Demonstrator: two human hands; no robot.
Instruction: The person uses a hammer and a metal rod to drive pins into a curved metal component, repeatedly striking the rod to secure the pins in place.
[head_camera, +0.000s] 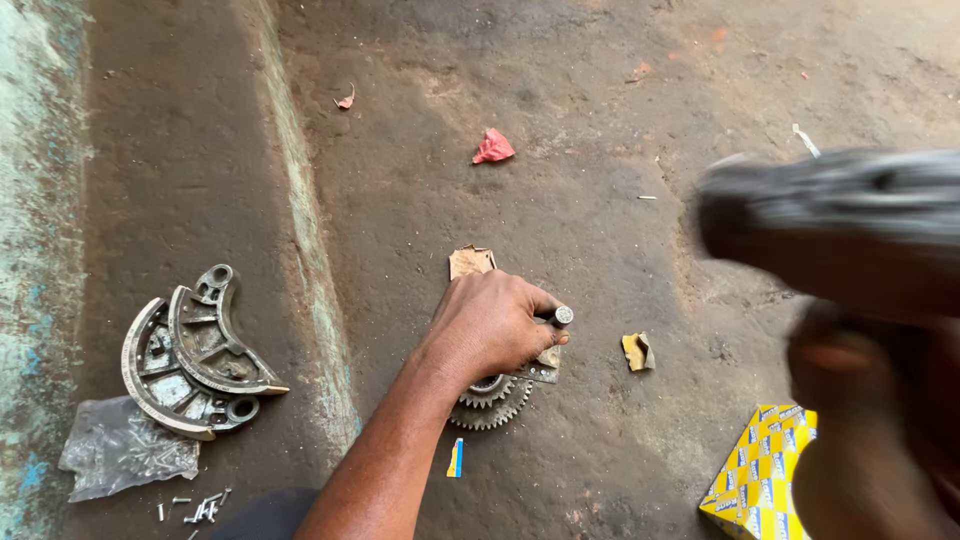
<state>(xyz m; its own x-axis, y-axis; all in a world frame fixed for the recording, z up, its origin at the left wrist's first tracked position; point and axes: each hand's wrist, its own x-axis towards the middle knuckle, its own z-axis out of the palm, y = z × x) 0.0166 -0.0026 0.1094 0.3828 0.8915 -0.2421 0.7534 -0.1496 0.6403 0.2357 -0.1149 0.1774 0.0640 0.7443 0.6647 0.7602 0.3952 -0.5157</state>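
A: Head view. Dirty concrete floor (600, 220), dark and oil-stained, with a raised strip and a teal-painted edge on the far left.

B: Left hand?

A: Left hand (492, 325) is down on the floor at centre, fingers curled shut around a short metal pin (561, 316); the pin's round end pokes out past the thumb. Under the hand sits a toothed gear (492, 405) with a flat metal plate (545, 372) beside it, both on the floor. The hand presses on top of them.

B: Right hand?

A: Right hand (870, 400) is raised at the right edge, heavily blurred. It's wrapped around a dark hammer-like tool (830, 225), whose head shows as a big smear above the hand. Well apart from the gear.

B: Other stuff?

A: Two curved metal brake shoes (190, 355) are nested together on the raised strip at left. Just below them are a clear plastic bag (125, 450) and a few small loose screws (200, 508). A yellow patterned box (760, 480) sits at bottom right, near the right hand. There's also a red scrap (493, 147) further up the floor, a brown cardboard piece (470, 262) just above the left hand, a yellow scrap (638, 351) right of the pin, and a small blue-yellow strip (455, 458) below the gear.
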